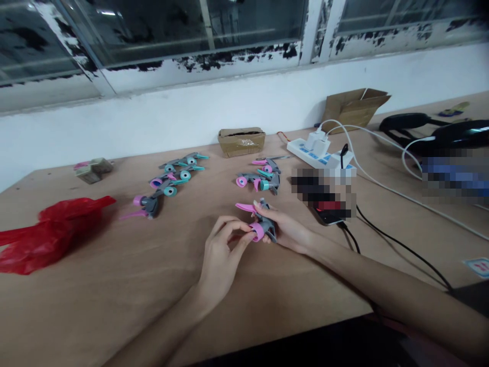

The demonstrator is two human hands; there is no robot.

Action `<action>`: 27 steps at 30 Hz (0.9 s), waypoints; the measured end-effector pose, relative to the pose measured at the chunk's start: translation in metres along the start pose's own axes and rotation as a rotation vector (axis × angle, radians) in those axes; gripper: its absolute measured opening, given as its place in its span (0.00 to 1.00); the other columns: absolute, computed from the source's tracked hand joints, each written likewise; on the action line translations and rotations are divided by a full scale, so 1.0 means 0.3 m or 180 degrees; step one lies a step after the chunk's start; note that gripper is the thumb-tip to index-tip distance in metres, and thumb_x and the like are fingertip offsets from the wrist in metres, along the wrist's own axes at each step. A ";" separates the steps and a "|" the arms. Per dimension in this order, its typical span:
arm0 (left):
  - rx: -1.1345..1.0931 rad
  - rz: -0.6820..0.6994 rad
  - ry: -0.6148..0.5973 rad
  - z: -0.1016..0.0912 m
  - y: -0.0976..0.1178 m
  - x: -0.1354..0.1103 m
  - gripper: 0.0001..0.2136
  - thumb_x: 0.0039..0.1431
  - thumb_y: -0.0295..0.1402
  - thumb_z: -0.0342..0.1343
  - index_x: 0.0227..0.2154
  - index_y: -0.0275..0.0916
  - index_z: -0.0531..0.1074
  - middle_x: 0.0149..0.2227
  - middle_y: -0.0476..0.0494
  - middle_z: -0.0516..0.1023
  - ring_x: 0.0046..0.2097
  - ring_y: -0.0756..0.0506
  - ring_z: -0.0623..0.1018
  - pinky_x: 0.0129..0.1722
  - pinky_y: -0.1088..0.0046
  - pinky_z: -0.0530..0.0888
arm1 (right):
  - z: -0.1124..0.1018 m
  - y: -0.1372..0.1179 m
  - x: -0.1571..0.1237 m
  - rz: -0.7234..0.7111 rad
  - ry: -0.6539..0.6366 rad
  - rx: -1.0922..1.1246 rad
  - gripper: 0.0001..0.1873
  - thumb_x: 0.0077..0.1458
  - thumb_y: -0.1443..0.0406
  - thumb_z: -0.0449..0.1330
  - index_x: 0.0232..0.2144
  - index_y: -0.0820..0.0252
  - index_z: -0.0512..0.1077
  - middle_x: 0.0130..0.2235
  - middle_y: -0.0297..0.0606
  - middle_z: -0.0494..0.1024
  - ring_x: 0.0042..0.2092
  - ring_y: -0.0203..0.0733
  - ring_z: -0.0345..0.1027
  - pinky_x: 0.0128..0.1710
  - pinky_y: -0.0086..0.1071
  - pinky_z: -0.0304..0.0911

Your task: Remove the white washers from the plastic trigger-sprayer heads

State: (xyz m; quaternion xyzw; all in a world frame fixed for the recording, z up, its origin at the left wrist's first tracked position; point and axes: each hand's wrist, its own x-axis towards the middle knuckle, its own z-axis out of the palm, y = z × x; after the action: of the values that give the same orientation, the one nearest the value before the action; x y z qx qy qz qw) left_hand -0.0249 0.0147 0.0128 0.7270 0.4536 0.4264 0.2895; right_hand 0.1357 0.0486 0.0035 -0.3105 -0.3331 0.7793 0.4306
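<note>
We hold a gray trigger spray head (pixel 269 225) with a pink lever (pixel 245 207) and pink collar (pixel 258 232). It sits tilted, lever pointing left, the collar's open end facing lower left.

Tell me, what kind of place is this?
Perhaps a small workshop: several similar grey, pink and teal trigger parts lie in groups on a big plain table, with a plugged-in power strip nearby.

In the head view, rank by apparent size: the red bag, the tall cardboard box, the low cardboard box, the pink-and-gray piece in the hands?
1. Red bag
2. Tall cardboard box
3. Low cardboard box and pink-and-gray piece: unsure; the piece is nearer the camera
</note>
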 end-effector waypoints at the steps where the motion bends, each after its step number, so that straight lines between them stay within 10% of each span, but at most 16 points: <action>1: 0.0001 -0.0004 -0.0034 -0.004 0.000 0.002 0.03 0.56 0.32 0.55 0.31 0.41 0.72 0.37 0.47 0.68 0.38 0.49 0.74 0.38 0.70 0.75 | -0.001 0.000 0.000 0.0017 -0.0014 -0.0007 0.15 0.51 0.54 0.62 0.28 0.60 0.66 0.21 0.27 0.69 0.17 0.27 0.62 0.14 0.19 0.61; 27: 0.0106 0.0054 -0.0089 -0.023 0.032 -0.007 0.04 0.61 0.32 0.48 0.33 0.39 0.66 0.39 0.46 0.70 0.39 0.49 0.74 0.39 0.71 0.74 | -0.049 -0.049 -0.010 0.0021 0.0367 0.0528 0.13 0.51 0.58 0.62 0.30 0.63 0.69 0.25 0.29 0.72 0.17 0.25 0.62 0.11 0.19 0.57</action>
State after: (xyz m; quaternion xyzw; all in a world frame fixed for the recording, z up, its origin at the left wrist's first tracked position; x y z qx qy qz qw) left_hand -0.0277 0.0091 0.0230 0.7414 0.4505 0.4110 0.2800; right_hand 0.1551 0.0556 0.0071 -0.3192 -0.2410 0.7864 0.4707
